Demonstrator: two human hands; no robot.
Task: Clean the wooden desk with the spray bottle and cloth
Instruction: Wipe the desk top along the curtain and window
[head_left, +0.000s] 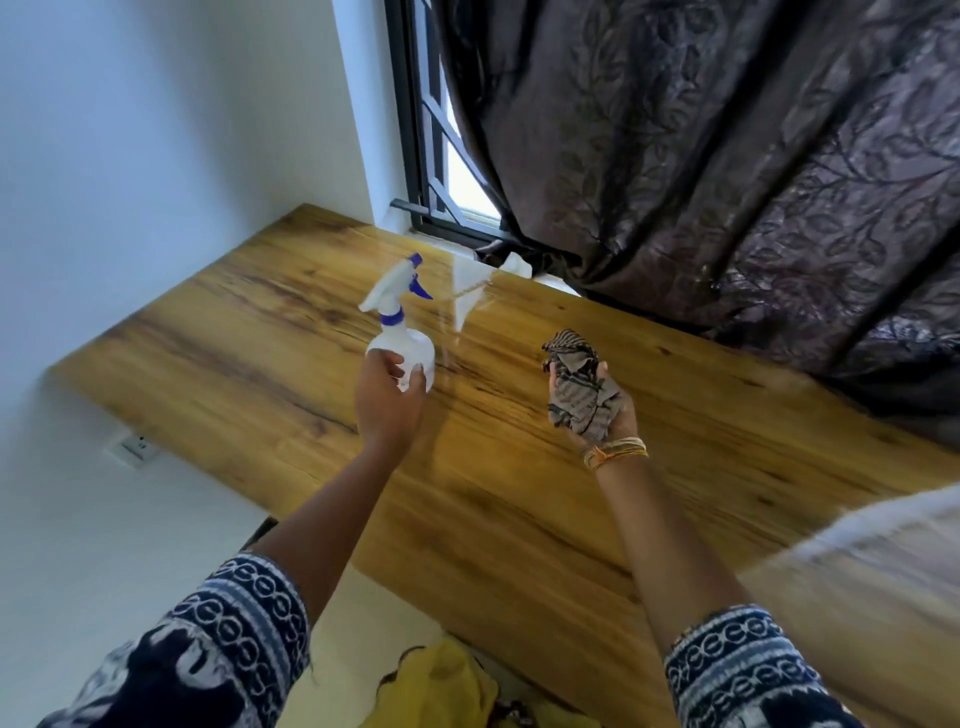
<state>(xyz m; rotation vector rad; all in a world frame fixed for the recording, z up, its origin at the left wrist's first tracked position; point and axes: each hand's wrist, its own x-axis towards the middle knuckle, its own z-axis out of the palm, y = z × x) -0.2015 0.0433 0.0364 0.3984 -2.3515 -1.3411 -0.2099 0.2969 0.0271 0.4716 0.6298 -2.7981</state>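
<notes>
A white spray bottle (401, 322) with a blue trigger and collar stands upright over the wooden desk (519, 493). My left hand (387, 402) holds its round base from below and behind, thumb and fingers curled on it. To the right, my right hand (602, 410) is turned palm up and grips a crumpled grey-brown striped cloth (576, 384) above the desk. Thread bangles circle that wrist.
A dark patterned curtain (727, 182) hangs along the desk's far edge, part covering a black-framed window (441, 156). White wall (156, 156) bounds the left side, with a socket (136, 448) below the desk. Yellow fabric (441, 686) lies under the near edge.
</notes>
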